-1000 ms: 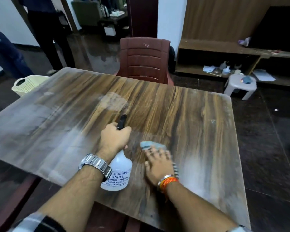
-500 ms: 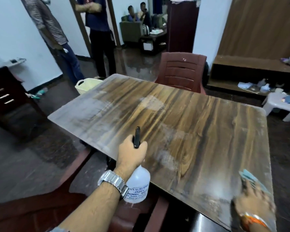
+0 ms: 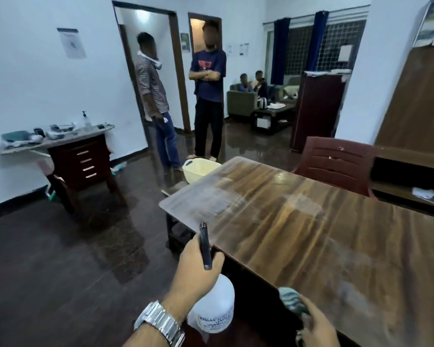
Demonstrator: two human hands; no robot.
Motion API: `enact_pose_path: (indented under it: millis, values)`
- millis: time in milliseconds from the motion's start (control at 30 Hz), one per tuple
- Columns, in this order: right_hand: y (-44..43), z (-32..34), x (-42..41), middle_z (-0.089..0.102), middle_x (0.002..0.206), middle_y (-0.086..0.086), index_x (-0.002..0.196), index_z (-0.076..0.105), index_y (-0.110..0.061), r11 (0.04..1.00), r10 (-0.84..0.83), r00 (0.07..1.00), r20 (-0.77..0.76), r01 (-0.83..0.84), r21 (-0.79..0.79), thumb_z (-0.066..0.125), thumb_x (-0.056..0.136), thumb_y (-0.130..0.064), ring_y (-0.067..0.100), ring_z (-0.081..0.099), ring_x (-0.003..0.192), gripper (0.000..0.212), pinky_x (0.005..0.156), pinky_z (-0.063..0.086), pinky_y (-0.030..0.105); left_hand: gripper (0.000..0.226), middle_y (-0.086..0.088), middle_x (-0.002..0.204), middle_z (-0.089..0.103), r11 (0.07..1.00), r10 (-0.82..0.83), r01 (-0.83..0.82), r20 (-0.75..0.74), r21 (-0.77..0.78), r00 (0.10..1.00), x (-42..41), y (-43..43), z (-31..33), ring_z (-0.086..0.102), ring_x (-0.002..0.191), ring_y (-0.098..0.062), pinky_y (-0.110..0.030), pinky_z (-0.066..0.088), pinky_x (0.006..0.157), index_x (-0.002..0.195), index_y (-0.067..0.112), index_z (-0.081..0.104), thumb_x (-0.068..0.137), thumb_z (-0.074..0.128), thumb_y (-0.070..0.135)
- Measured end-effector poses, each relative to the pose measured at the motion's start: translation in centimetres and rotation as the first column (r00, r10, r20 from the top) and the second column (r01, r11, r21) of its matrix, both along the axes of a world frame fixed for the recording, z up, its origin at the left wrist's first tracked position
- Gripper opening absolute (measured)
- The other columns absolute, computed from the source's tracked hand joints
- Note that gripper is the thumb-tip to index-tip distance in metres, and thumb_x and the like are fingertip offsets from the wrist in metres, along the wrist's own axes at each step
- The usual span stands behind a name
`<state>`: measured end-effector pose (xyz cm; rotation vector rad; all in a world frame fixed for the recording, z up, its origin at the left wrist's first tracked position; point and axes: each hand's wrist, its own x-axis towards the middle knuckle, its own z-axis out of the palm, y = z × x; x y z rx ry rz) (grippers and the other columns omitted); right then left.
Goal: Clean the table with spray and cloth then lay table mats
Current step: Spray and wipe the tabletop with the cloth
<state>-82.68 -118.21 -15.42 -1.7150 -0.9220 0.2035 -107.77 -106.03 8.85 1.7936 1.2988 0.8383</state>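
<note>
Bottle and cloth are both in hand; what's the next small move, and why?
Probably put the cloth on the table and wipe toward its far-left corner: whitish film shows there, the right hand grips the cloth at the near edge, and the left hand holds the spray bottle off the table.

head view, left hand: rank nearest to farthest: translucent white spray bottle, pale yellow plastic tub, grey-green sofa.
1. Translucent white spray bottle: gripped by the left hand itself, just off the wooden table's near left edge.
2. Pale yellow plastic tub: on the floor past the table's far left corner.
3. Grey-green sofa: in the back room, behind the two standing people.
</note>
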Motion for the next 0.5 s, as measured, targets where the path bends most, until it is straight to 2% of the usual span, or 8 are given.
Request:
enact_pose_path:
  millis: [67, 100, 133, 167, 267, 333, 400, 500]
  values:
    - [3.9, 3.3, -7.9, 0.069, 0.096, 0.0, 0.092, 0.071, -0.046, 0.984, 0.159, 0.981, -0.113, -0.166, -0.06, 0.054, 0.068, 0.015, -0.033, 0.045, 0.092, 0.067, 0.085, 0.027, -0.009, 0.026, 0.0, 0.078, 0.053, 1.0, -0.014, 0.014, 0.004, 0.025, 1.0, -5.4, 2.6, 0.5, 0.05, 0.066, -0.013, -0.029, 0.04, 0.061, 0.087, 0.017, 0.049, 0.088, 0.074, 0.025]
    - [6.1, 5.3, -11.8, 0.067, 0.098, 0.001, 0.094, 0.072, -0.041, 0.98, 0.151, 0.988, -0.028, -0.153, -0.129, 0.056, 0.063, 0.012, -0.033, 0.043, 0.096, 0.063, 0.087, 0.026, -0.009, 0.03, 0.001, 0.081, 0.054, 0.999, -0.037, 0.037, 0.013, 0.006, 0.999, -8.0, 3.8, 1.1, 0.05, 0.07, -0.01, -0.027, 0.039, 0.061, 0.089, 0.021, 0.049, 0.087, 0.078, 0.029]
    - [8.0, 5.9, -14.4, 0.064, 0.099, -0.005, 0.093, 0.072, -0.037, 0.992, 0.115, 0.993, 0.01, -0.114, -0.05, 0.059, 0.06, 0.011, -0.033, 0.041, 0.098, 0.06, 0.087, 0.024, -0.01, 0.034, -0.001, 0.085, 0.056, 0.998, -0.065, 0.065, 0.022, 0.01, 0.998, -10.5, 5.1, 1.6, 0.051, 0.073, -0.01, -0.026, 0.039, 0.063, 0.09, 0.022, 0.049, 0.085, 0.081, 0.032]
    - [9.0, 7.4, -16.5, 0.056, 0.095, -0.01, 0.09, 0.07, -0.039, 0.992, 0.125, 0.99, 0.069, -0.124, -0.017, 0.063, 0.061, 0.015, -0.032, 0.041, 0.094, 0.062, 0.085, 0.023, -0.011, 0.039, -0.006, 0.089, 0.057, 0.997, -0.083, 0.083, 0.019, -0.007, 0.996, -12.4, 5.7, 2.2, 0.051, 0.075, -0.01, -0.026, 0.039, 0.064, 0.093, 0.02, 0.05, 0.082, 0.085, 0.033]
    - [12.4, 9.2, -22.3, 0.045, 0.077, -0.002, 0.072, 0.061, -0.062, 0.994, 0.036, 0.998, 0.043, -0.031, -0.104, 0.067, 0.064, 0.021, -0.017, 0.05, 0.076, 0.083, 0.075, 0.03, -0.011, 0.05, -0.016, 0.099, 0.06, 0.992, -0.122, 0.123, 0.015, -0.012, 0.992, -18.9, 8.9, 2.5, 0.048, 0.073, -0.011, -0.029, 0.039, 0.066, 0.097, 0.013, 0.049, 0.073, 0.09, 0.028]
    - [14.5, 11.2, -24.6, 0.046, 0.072, 0.003, 0.091, 0.06, -0.057, 0.989, 0.024, 0.99, 0.139, -0.003, -0.146, 0.069, 0.064, 0.014, -0.008, 0.05, 0.073, 0.077, 0.071, 0.03, -0.01, 0.046, -0.01, 0.091, 0.061, 0.993, -0.118, 0.118, -0.015, 0.003, 0.993, -22.0, 11.0, 3.2, 0.048, 0.066, -0.004, -0.024, 0.041, 0.064, 0.092, 0.019, 0.049, 0.069, 0.088, 0.02]
    - [17.0, 12.3, -26.0, 0.05, 0.08, 0.005, 0.097, 0.068, -0.036, 0.964, 0.083, 0.978, 0.189, -0.031, -0.264, 0.069, 0.071, 0.012, 0.002, 0.051, 0.075, 0.055, 0.073, 0.033, -0.002, 0.046, 0.001, 0.084, 0.061, 0.993, -0.113, 0.114, -0.038, 0.017, 0.993, -24.4, 13.8, 3.1, 0.052, 0.064, 0.0, -0.023, 0.046, 0.064, 0.088, 0.026, 0.048, 0.065, 0.087, 0.017]
    - [22.0, 13.5, -27.8, 0.053, 0.093, 0.0, 0.104, 0.072, -0.016, 0.952, 0.097, 0.976, 0.195, -0.034, -0.304, 0.063, 0.081, 0.005, 0.025, 0.055, 0.09, 0.033, 0.086, 0.037, 0.022, 0.048, -0.007, 0.087, 0.065, 0.996, -0.092, 0.092, -0.058, 0.008, 0.994, -26.5, 18.3, 2.2, 0.059, 0.069, -0.015, -0.045, 0.054, 0.072, 0.09, 0.02, 0.05, 0.056, 0.081, 0.029]
